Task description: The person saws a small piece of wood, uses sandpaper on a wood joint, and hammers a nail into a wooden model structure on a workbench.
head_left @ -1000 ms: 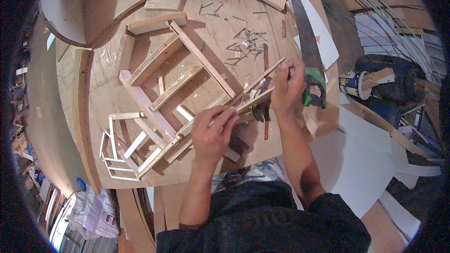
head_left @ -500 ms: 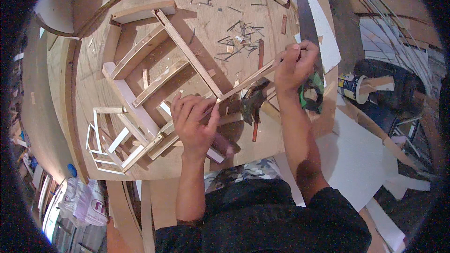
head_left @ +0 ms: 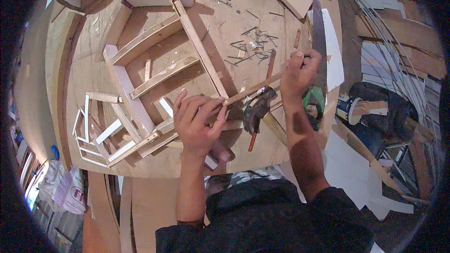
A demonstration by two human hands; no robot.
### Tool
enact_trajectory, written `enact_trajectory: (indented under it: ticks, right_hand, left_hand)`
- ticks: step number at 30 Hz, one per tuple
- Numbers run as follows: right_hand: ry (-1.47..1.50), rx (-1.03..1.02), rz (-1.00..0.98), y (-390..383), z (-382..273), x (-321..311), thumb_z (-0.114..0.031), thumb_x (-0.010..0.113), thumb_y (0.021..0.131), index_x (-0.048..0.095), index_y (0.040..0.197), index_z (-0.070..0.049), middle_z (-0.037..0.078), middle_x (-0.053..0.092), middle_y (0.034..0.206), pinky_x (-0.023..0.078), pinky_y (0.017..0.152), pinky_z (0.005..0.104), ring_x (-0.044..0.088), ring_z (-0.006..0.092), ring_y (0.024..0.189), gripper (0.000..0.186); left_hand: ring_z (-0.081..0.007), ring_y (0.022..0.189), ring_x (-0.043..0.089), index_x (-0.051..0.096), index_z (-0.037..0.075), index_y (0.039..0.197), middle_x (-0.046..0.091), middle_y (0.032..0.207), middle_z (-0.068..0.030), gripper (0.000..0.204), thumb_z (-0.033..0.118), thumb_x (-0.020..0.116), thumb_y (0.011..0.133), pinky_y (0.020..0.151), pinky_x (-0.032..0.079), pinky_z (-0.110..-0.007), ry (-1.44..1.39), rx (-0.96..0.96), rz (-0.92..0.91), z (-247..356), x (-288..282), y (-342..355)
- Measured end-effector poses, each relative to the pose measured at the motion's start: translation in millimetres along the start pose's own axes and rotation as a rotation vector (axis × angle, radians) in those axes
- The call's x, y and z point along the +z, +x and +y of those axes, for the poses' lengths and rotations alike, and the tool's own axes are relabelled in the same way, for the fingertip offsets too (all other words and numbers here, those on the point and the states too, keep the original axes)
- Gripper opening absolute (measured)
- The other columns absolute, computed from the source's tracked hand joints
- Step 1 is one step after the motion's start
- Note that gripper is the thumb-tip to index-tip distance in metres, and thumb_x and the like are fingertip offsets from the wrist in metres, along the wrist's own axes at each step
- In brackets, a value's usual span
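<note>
A narrow wooden strip runs slantwise between my hands. My right hand grips its far right end, fingers closed round it. My left hand pinches the other end between thumb and forefinger, the remaining fingers partly spread. That end meets the corner of a wooden frame, at the near end of its long right rail. The frame has curved crosspieces and lies on the worktable. Beneath the strip lies a claw hammer, partly covered by it, beside a thin reddish rod.
Loose nails are scattered beyond the strip. A handsaw with a green handle lies right of my right hand. A small white-edged frame sits at the left. A tub stands off the table's right side, near offcuts and thin rods.
The whole view has shifted slightly. The strip has turned a little, now showing a broader face, and my right hand sits slightly lower. Both hands keep their hold.
</note>
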State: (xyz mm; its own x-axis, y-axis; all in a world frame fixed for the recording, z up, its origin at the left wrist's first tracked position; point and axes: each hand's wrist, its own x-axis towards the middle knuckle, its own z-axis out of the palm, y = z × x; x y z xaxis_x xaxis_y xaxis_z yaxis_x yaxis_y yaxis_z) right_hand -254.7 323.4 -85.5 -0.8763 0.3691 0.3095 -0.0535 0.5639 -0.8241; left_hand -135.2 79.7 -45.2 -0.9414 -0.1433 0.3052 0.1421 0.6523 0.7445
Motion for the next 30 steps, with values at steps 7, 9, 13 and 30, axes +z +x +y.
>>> enact_trajectory:
  ticks: [7, 9, 13, 30]
  right_hand:
    - [-0.095, 0.099, -0.140, -1.6, -49.6, -5.4, -0.020, 0.059, 0.105, 0.054, 0.109, -0.002, 0.008, 0.064, 0.075, 0.052, 0.059, 0.0351, 0.062, 0.0160, 0.062, 0.019]
    - [-0.091, 0.174, -0.178, -8.0, -56.0, -7.1, -0.022, 0.062, 0.102, 0.057, 0.110, -0.001, 0.013, 0.067, 0.077, 0.055, 0.065, 0.0432, 0.066, 0.0232, 0.064, 0.023]
    - [-0.049, 0.130, -0.366, -21.3, -59.2, -16.9, -0.024, 0.061, 0.101, 0.059, 0.109, -0.004, 0.017, 0.071, 0.085, 0.057, 0.071, 0.0433, 0.071, 0.0305, 0.070, 0.022]
    - [0.439, 0.190, -0.801, -44.7, -115.4, -29.2, -0.018, 0.049, 0.103, 0.049, 0.107, -0.007, 0.011, 0.062, 0.082, 0.051, 0.064, 0.0382, 0.062, 0.0239, 0.068, 0.012]
  left_hand:
    - [-0.0248, 0.092, 0.070, 0.082, 0.013, 0.099, 0.072, 0.093, -0.0038, 0.026, 0.005, 0.084, 0.074, 0.116, 0.044, -0.054, -0.045, -0.017, 0.048, 5.3, -12.4, -4.2]
    - [-0.0242, 0.093, 0.071, 0.081, 0.011, 0.101, 0.072, 0.094, -0.0049, 0.028, 0.001, 0.083, 0.075, 0.116, 0.046, -0.054, -0.065, -0.053, 0.071, 4.4, -14.7, -9.3]
    - [-0.0222, 0.096, 0.071, 0.079, 0.005, 0.106, 0.070, 0.099, -0.0094, 0.030, -0.009, 0.077, 0.079, 0.109, 0.054, -0.053, -0.443, -0.245, 0.080, 12.2, -23.7, -2.5]
    - [-0.0190, 0.109, 0.069, 0.071, -0.001, 0.126, 0.067, 0.125, -0.0120, 0.031, -0.003, 0.072, 0.095, 0.095, 0.056, -0.032, -0.996, -0.563, 0.088, 36.9, -9.6, 40.3]
